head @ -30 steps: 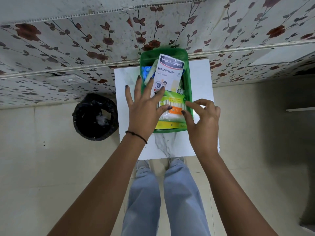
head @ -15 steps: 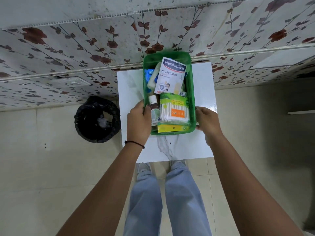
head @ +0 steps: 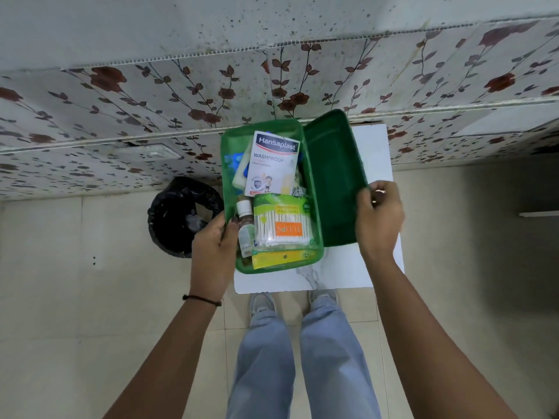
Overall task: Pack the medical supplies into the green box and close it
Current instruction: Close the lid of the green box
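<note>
The green box point(head: 230, 179) sits on a small white table point(head: 375, 152), shifted to its left edge. Inside lie a Hansaplast plaster pack point(head: 272, 161), a cotton-bud pack point(head: 282, 226), a small bottle point(head: 245, 225), a yellow carton point(head: 281, 259) and blue items point(head: 231, 164). My left hand point(head: 213, 252) grips the box's left wall near the front. My right hand point(head: 378, 219) pinches the right edge of the dark green lid point(head: 331, 179), which stands tilted just right of the box.
A bin lined with a black bag point(head: 181, 216) stands on the tiled floor left of the table. A flowered wall runs behind it. My legs and shoes point(head: 263, 303) are at the table's near edge.
The box slid left on the table. My right hand left the box's side and now holds the lid, which has come into view beside the box. The left hand keeps its grip.
</note>
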